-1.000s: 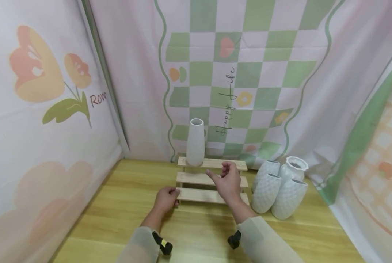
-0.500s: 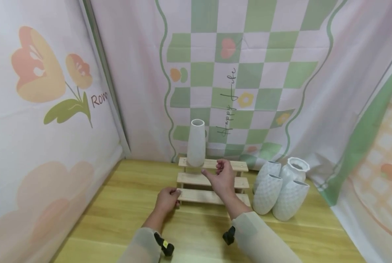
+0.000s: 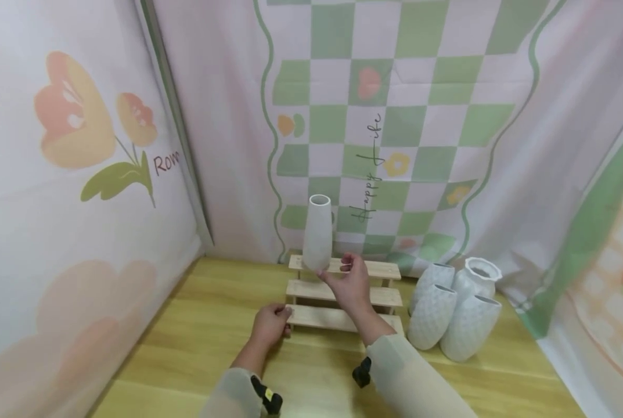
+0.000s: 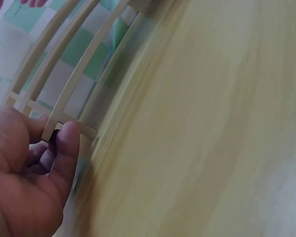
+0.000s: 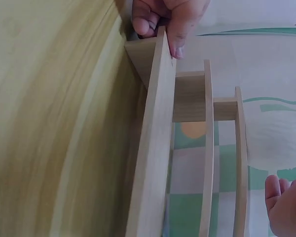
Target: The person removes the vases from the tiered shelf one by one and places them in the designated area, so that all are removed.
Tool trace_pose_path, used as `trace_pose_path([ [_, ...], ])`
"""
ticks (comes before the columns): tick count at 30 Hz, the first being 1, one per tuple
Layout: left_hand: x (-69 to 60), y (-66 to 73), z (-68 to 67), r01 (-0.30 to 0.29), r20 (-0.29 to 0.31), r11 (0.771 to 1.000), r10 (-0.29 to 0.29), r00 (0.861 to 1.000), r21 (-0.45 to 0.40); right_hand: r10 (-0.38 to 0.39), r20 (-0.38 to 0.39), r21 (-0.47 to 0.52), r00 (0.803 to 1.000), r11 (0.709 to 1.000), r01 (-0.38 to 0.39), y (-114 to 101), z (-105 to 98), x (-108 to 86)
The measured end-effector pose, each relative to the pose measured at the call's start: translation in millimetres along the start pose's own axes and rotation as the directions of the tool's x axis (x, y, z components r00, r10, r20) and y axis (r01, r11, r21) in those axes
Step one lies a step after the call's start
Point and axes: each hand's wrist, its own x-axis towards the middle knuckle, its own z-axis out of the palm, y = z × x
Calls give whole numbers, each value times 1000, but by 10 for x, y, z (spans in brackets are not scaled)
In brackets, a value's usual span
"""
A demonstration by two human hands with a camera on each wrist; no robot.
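Observation:
A tall white vase stands upright at the left of the top step of a three-tier wooden display stand. My left hand pinches the left end of the lowest step between thumb and fingers, and the left wrist view shows this hand gripping the board's end from below and above. My right hand hovers over the steps just right of the vase's base, fingers loosely bent, thumb tip near the base. Whether the thumb touches the vase I cannot tell. In the right wrist view, this hand is partly cut off.
Several white textured vases cluster right of the stand: a front-left one, a front-right one, and a frilled-rim vase behind. The wooden tabletop meets printed curtains at the back and sides.
My right hand has shifted left toward the vase's base. My left hand keeps its pinch on the lowest step. The whole head view has shifted slightly.

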Motion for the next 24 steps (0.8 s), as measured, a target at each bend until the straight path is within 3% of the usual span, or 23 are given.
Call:
trace_pose_path([
  [15,19,-36,30,18,-10,1000,-18,1000,6,6,112,-71,994,997,2,-205,166,212],
  [24,10,-12,21,22,-11,1000,-22,1000,-12,6,130,-98,992,995,7,-206,264,351],
])
